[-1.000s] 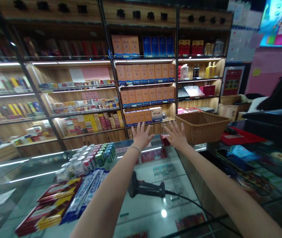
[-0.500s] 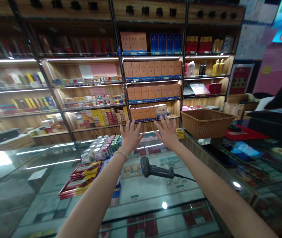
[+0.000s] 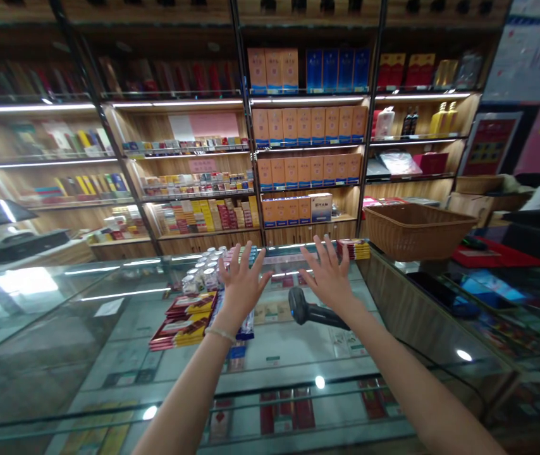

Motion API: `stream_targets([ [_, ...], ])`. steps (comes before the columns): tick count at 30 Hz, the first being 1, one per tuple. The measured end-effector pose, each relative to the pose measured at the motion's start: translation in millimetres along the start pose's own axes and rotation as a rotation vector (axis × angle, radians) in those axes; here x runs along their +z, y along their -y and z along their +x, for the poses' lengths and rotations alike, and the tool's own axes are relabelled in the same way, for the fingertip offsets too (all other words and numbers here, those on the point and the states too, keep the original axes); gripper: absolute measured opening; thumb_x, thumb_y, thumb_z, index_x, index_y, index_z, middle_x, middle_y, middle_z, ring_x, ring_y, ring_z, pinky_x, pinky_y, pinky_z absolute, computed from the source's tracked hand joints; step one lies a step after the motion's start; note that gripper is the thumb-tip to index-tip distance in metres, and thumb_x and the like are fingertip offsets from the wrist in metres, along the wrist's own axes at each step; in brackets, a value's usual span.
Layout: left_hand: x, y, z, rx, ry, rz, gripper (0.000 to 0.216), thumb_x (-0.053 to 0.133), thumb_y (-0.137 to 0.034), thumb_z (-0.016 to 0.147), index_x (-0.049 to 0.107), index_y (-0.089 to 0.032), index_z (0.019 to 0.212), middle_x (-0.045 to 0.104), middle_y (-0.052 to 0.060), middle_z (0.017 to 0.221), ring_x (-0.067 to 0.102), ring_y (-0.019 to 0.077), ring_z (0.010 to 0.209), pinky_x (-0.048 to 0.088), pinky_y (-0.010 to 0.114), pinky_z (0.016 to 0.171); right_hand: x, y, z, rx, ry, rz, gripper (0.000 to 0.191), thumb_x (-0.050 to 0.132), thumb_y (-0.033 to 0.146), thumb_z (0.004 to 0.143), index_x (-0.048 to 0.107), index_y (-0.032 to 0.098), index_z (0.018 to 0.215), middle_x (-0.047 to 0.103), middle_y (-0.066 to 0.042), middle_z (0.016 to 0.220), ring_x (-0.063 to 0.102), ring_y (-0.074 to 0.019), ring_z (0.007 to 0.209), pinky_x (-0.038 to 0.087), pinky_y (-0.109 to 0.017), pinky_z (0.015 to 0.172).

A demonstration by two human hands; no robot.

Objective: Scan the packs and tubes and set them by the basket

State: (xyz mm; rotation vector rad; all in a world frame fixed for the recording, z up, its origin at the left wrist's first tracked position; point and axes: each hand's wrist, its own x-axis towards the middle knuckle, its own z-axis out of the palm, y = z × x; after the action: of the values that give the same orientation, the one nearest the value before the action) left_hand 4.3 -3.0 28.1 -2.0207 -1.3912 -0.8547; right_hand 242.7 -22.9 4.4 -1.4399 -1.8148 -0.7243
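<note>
I count my 2 hands, 1 scanner, 4 blue boxes, 3 orange boxes beside those, 8 more in each of the next 2 rows, 2 dark bottles and 2 yellow bottles.

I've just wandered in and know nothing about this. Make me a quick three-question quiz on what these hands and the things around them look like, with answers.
1. True or false: the left hand and the right hand both have their fingers spread and hold nothing.
2. Fill in the blank: a pale bracelet circles the ____ wrist.
3. Which of these appears closest to the right hand in the picture?
A: the blue boxes on the shelf
B: the barcode scanner on the glass counter
C: the rows of cans

Key: 1: true. 2: left. 3: B.
</note>
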Motion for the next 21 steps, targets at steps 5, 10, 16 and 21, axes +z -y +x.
stream_targets([
  [5,-7,11,-19,-0.016,0.016,0.024,0.052,0.055,-0.048,0.101,0.057,-0.031,0.15,0.038,0.013,0.17,0.026,0.0376,0.159,-0.004,0.067,0.128,3,5,-15,-0.003,0.009,0.013,0.053,0.049,0.049,0.105,0.053,0.028,0.154,0.032,-0.014,0.172,0.023,-0.0333,0.159,-0.002,-0.064,0.127],
  [10,-13,26,-30,-0.034,0.035,0.054,0.051,0.054,-0.05,0.101,0.059,-0.031,0.148,0.035,0.012,0.171,0.025,0.0365,0.16,-0.005,0.068,0.127,5,18,-19,-0.009,0.017,0.038,0.051,0.051,0.047,0.104,0.057,0.026,0.15,0.036,-0.015,0.17,0.024,-0.0336,0.159,0.0,-0.065,0.127],
  [16,-26,63,-52,-0.084,0.053,0.083,0.055,0.062,-0.051,0.096,0.06,-0.031,0.147,0.035,0.012,0.171,0.023,0.0376,0.16,-0.008,0.068,0.126,15,53,-10,-0.044,0.031,0.107,0.05,0.05,0.048,0.104,0.06,0.026,0.147,0.039,-0.015,0.168,0.026,-0.0349,0.157,0.003,-0.065,0.126],
  [21,-42,101,-70,-0.121,0.063,0.173,0.053,0.063,-0.052,0.096,0.063,-0.032,0.144,0.036,0.012,0.17,0.025,0.0378,0.159,-0.009,0.068,0.126,25,89,1,-0.096,0.065,0.168,0.052,0.047,0.052,0.105,0.058,0.026,0.149,0.038,-0.015,0.169,0.026,-0.0349,0.158,0.003,-0.066,0.126],
])
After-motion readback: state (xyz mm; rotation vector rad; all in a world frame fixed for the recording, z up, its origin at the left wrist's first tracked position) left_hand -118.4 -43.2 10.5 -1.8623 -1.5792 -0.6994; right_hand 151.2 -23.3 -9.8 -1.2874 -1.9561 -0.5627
